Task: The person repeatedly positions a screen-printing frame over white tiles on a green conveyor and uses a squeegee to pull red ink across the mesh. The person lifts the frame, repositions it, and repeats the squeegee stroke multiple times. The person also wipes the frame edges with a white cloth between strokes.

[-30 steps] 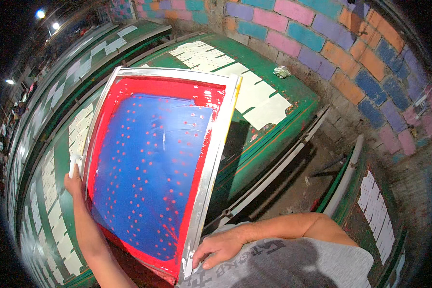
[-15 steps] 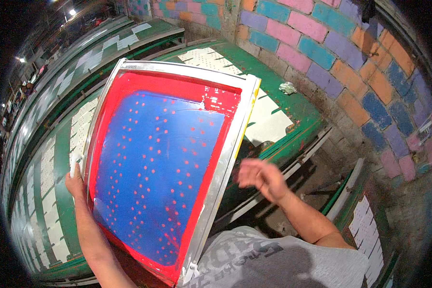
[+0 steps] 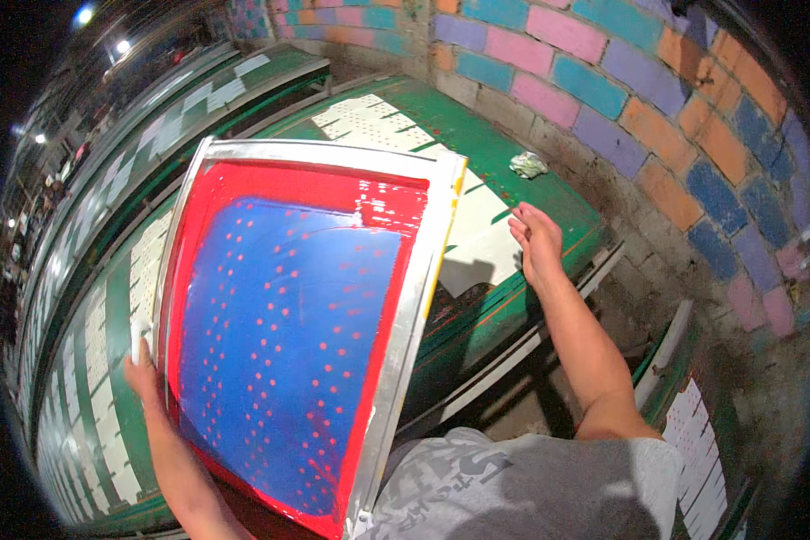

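A silkscreen frame (image 3: 414, 297) leans tilted before me. Its pale metal border surrounds a blue mesh (image 3: 283, 351) dotted with pink spots, and wet-looking red ink (image 3: 261, 180) lies along the edges. My left hand (image 3: 142, 373) grips the frame's left side, beside a small white piece (image 3: 139, 335); some of its fingers are hidden behind the edge. My right hand (image 3: 538, 243) is off the frame, open, with its fingers stretched out and nothing in them. It hovers over the table by white printed sheets (image 3: 481, 238).
A long green table (image 3: 549, 202) carries the sheets and a crumpled pale wad (image 3: 528, 165). More long tables with sheets (image 3: 166, 117) run off to the left. A painted block wall (image 3: 594, 99) stands at the back right. Another sheet (image 3: 696, 450) lies at lower right.
My right hand has moved up and away from the frame's right side, over the table. The frame sits slightly lower and further left in view, my left hand still on it.
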The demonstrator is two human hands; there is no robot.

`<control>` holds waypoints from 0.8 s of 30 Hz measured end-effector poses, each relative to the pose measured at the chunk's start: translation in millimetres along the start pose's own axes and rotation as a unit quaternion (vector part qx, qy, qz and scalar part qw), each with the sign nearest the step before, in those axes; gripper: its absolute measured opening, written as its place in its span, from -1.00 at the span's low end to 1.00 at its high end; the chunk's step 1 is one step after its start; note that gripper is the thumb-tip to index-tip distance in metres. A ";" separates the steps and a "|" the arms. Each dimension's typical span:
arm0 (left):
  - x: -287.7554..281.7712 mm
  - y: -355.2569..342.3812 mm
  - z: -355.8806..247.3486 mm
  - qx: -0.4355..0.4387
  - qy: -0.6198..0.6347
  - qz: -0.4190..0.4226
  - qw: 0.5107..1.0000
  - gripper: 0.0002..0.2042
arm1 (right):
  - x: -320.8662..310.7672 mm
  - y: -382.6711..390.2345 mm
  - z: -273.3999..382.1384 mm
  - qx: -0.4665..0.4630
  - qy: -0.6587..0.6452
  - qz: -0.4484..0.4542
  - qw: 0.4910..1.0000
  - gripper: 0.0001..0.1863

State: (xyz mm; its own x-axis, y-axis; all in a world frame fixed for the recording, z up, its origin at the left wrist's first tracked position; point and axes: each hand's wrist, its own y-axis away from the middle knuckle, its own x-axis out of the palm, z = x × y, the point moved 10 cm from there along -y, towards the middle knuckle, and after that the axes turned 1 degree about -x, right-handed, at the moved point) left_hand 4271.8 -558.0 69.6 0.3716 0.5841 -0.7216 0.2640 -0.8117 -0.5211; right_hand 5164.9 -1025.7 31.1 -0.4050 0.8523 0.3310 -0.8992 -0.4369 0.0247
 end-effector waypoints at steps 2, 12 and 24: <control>5.2 2.9 -18.0 0.020 0.014 0.012 1.000 -0.28 | -25.4 -46.7 -9.3 -0.012 0.046 -0.026 0.999 -0.50; 4.9 24.5 -97.5 0.043 0.062 0.002 0.997 -0.44 | -64.4 -256.1 -7.2 -0.144 0.524 -0.039 0.839 -0.41; -50.2 34.4 -142.2 -0.028 0.064 -0.028 0.997 -0.57 | 2.4 -363.0 -79.0 -0.150 0.741 0.066 0.651 -0.61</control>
State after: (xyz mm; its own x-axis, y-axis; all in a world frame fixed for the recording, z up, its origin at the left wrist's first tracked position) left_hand 4388.8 -615.7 152.8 0.4652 0.6259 -0.6260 0.3361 -0.7791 -0.5292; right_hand 5477.2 -842.4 -51.6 0.0039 0.2511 -0.9680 -0.7416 -0.6486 -0.1713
